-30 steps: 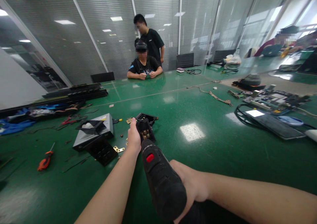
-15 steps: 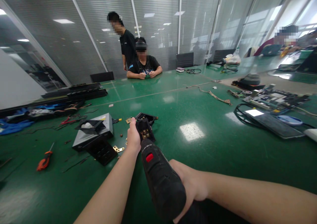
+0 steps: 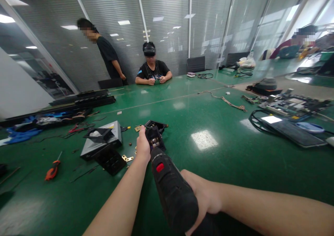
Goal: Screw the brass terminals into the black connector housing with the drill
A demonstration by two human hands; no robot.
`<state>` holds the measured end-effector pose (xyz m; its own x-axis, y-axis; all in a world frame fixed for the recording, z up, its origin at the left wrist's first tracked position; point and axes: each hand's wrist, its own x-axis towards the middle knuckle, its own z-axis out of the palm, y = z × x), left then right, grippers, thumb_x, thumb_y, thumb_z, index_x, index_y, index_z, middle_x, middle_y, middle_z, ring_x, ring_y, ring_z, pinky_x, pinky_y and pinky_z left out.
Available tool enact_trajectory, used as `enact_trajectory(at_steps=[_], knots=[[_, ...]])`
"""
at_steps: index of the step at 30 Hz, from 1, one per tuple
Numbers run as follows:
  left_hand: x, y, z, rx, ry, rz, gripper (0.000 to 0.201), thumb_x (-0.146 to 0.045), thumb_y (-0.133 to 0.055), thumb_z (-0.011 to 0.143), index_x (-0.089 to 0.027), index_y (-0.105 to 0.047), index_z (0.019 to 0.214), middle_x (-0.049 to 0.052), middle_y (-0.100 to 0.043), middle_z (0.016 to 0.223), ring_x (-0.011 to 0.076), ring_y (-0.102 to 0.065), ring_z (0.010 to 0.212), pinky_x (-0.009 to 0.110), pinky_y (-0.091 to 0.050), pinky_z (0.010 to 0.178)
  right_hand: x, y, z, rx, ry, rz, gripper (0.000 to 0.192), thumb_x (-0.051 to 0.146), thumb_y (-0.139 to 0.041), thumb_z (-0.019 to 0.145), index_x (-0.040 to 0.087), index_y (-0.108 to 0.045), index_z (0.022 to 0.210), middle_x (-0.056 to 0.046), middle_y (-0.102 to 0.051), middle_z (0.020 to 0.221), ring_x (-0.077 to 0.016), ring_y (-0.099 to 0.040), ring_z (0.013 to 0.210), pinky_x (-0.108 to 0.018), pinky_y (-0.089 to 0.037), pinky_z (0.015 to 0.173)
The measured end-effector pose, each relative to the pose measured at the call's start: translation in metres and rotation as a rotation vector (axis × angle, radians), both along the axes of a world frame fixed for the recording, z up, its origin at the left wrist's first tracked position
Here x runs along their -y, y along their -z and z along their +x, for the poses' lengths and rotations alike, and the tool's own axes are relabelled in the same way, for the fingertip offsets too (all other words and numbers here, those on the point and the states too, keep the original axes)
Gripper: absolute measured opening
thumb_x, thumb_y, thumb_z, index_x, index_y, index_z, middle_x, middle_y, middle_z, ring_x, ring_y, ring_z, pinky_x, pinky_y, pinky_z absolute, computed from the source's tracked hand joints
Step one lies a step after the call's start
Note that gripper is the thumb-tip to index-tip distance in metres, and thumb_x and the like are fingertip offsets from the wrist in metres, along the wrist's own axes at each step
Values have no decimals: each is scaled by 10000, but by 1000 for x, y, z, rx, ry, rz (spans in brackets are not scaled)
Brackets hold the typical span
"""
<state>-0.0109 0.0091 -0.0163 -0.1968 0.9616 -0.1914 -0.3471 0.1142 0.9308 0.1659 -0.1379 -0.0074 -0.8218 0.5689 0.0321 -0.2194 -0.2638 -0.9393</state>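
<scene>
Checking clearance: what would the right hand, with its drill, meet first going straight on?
Likely the black housing in the left hand, just beyond the drill; whether they touch is unclear.

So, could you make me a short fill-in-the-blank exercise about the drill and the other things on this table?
1. The right grip holds a drill whose top carries a patch coloured ____.
2. The left grip holds an open housing coloured ____.
3. In the picture, the screwdriver lies to the drill's ____.
4. The colour of the tabletop is ____.

Missing words: red; black; left; green.
</scene>
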Motion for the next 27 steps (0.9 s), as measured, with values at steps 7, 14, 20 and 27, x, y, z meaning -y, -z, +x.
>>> enact_trajectory(at_steps=[7,14,20,27], knots=[[2,-3,1,8,-5,24,598,-613,-476,987,-87,-755,933,146,-747,740,275,-767,741,345,-623,636,0,1,1,-25,-6,-15,507,334,-1035,394,119,-725,734,-34,-673,761,-191,-657,722,-347,-637,749],[3,-5,1,16,-12,9,596,-621,-486,982,-90,-754,933,144,-748,748,280,-774,752,350,-626,637,-1,1,0,-26,-22,-12,509,351,-1031,422,121,-731,763,-27,-670,742,-203,-673,754,-345,-632,772],[2,-4,1,4,-12,10,593,-616,-475,982,-97,-751,912,136,-740,722,267,-756,693,353,-623,632,-1,4,2,22,1,11,545,359,-1045,360,120,-728,733,-30,-676,773,-210,-687,756,-324,-629,722],[1,-2,0,16,-7,22,590,-639,-507,961,-107,-760,949,127,-751,752,261,-761,716,344,-626,641,-1,1,0,-13,-21,-24,528,351,-1040,391,126,-716,742,-23,-665,744,-198,-671,735,-339,-635,746]])
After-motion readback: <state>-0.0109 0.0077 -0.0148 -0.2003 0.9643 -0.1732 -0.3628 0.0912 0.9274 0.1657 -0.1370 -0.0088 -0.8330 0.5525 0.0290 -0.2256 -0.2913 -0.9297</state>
